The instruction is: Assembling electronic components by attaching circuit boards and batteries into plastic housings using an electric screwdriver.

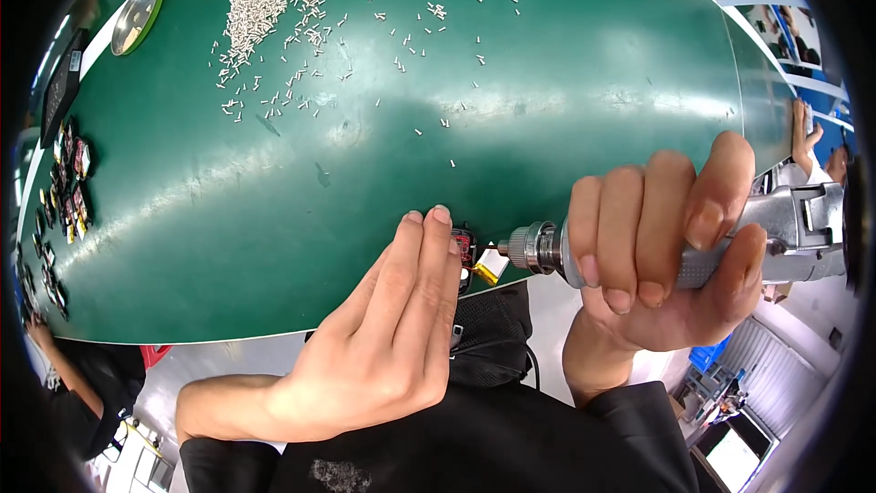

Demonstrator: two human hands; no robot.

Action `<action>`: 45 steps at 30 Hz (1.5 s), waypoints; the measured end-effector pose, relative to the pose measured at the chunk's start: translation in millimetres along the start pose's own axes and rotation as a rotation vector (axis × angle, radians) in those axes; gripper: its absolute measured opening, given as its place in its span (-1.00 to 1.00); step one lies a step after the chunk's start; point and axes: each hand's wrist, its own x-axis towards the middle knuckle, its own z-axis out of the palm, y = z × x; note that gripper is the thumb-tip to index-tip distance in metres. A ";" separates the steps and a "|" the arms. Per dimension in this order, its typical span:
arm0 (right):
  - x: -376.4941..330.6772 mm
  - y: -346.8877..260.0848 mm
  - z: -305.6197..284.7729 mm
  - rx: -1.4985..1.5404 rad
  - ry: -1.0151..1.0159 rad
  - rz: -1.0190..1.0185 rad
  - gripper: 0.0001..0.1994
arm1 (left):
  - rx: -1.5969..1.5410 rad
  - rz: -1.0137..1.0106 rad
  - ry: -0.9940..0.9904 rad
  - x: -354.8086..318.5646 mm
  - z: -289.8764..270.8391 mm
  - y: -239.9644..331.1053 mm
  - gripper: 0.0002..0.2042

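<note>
At the near edge of the green table, my left hand [388, 333] is against a small black electronic device [465, 245] with red parts inside. Its fingers are straight and pressed together along the device's left side; the thumb is hidden. Beside the device's right side sits a silver battery pouch [492, 264] with yellow tape. My right hand [657, 246] wraps around a grey power screwdriver [792, 230], held almost level. The screwdriver's ribbed metal nose points left, and its tip reaches close to the device. Whether the tip touches a screw cannot be made out.
A heap of small silver screws [255, 7] lies at the far left, with more scattered rightward. A green-rimmed round dish [138, 18] stands at the far left edge. Several similar black devices [68, 183] cluster on the left. Other people's arms [68, 365] show at both sides.
</note>
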 end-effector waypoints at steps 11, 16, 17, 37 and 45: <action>3.2 6.5 0.7 0.011 -0.024 0.019 -0.77 | -0.069 -0.050 0.086 -1.1 8.3 1.6 -0.64; 4.4 7.2 6.0 -0.081 -0.062 0.029 -0.76 | -0.039 -0.003 0.093 -0.9 6.2 0.1 -0.78; 5.3 6.7 8.3 -0.108 -0.069 0.026 -0.75 | -0.020 0.012 0.075 -0.7 5.0 -0.3 -0.77; 33.7 21.7 3.2 0.478 -0.523 -0.169 -0.84 | -0.231 -0.158 0.152 -44.0 -4.7 -2.1 -0.61; -8.0 12.4 -16.5 0.567 -0.152 -0.215 -0.79 | 0.078 -0.868 0.069 -195.5 -52.9 -67.3 -0.51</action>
